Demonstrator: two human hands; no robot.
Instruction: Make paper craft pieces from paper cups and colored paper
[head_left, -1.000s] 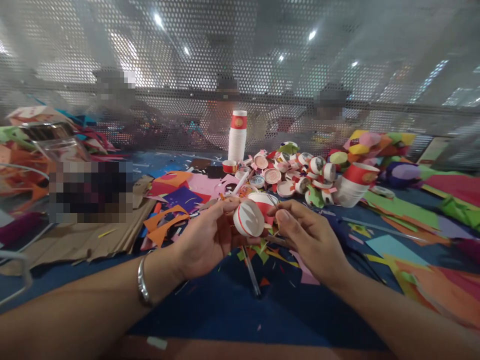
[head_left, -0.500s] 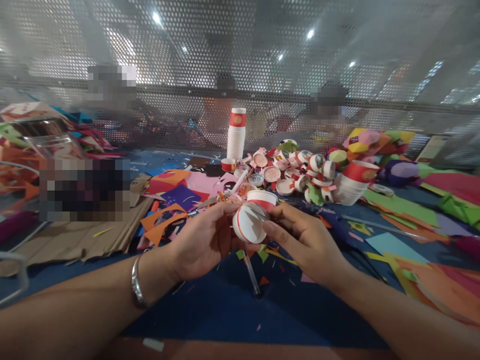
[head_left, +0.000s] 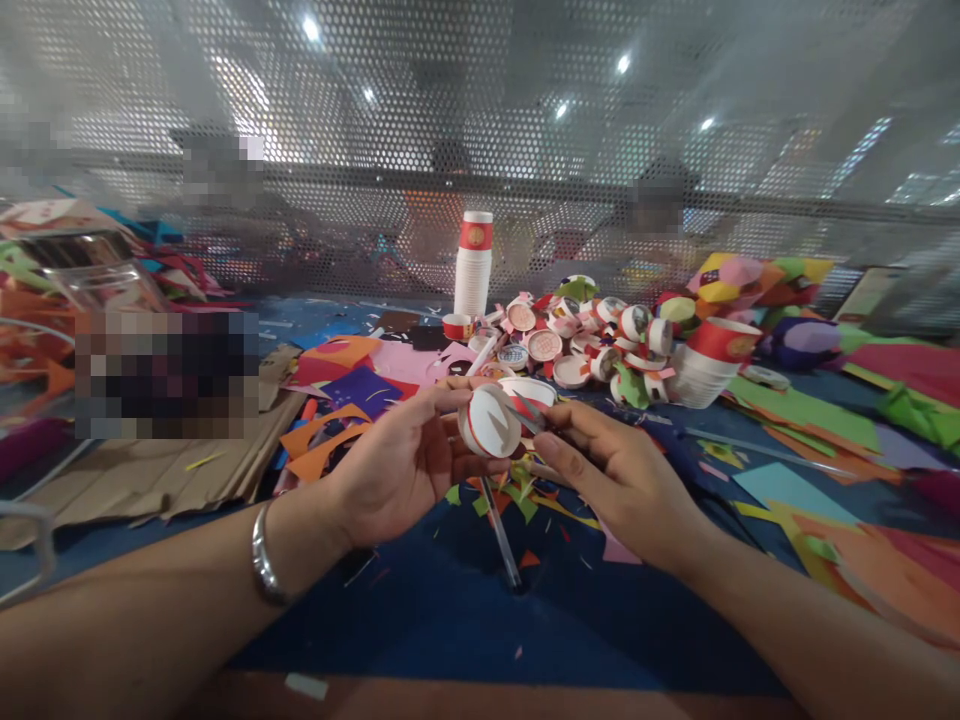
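Observation:
My left hand (head_left: 409, 455) is closed around the cut-down base of a paper cup (head_left: 489, 420); its round white bottom with a red edge faces me. In my right hand (head_left: 611, 475) is a small pair of scissors (head_left: 529, 410), the metal blades pointing left at the cup base's right edge. The scissors' handles are hidden by my fingers. Just behind my hands shows a white and red paper cup piece (head_left: 536, 388), partly covered by the blades. A clear-barrelled pen (head_left: 504, 548) lies below the cup base on the blue table (head_left: 420, 630).
Cut cup bottoms (head_left: 544, 345) lie heaped beyond my hands, between a tall cup stack (head_left: 472, 270) and a tilted cup stack (head_left: 712, 365). Coloured paper (head_left: 795, 490) and scraps spread around. Left are cardboard (head_left: 180, 485) and a lidded jar (head_left: 97, 265). Behind stands a perforated metal screen (head_left: 360, 110).
My left hand has raised and turned the cup base slightly leftward. The scissor blades now show more clearly, apart from the middle of the white bottom. More of the pen is visible.

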